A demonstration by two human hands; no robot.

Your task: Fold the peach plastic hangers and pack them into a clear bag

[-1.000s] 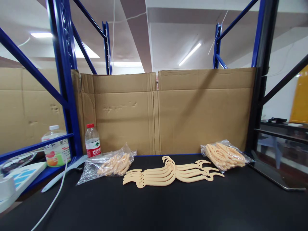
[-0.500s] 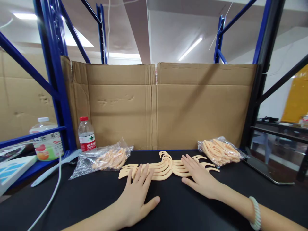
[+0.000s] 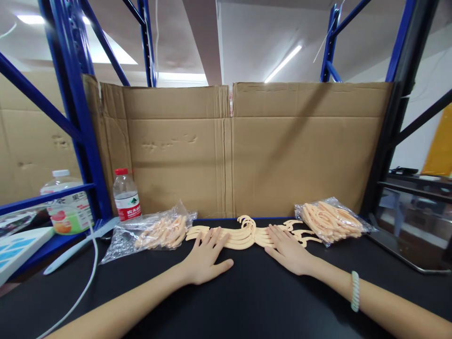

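Note:
Several beige clothes hangers (image 3: 240,240) lie nested in a row on the black tabletop, their hooks curling up together at the middle. My left hand (image 3: 206,259) rests flat over their left arms, with fingers spread and thumb out to the side. On the right arms lies my right hand (image 3: 289,249), palm down, fingers stretched out and the thumb apart. Both hands touch the hangers without gripping them, and cover part of their arms.
Clear plastic bags of beige pieces lie at the left (image 3: 164,233) and right (image 3: 332,221). A red-capped water bottle (image 3: 127,197) stands behind the left bag. A cardboard wall (image 3: 300,150) closes the back, between blue rack posts. A white cable (image 3: 90,278) crosses the left side.
Both hands and the hangers have moved away from me, towards the cardboard. The hanger arms at the right now look more spread, and the camera view has shifted slightly.

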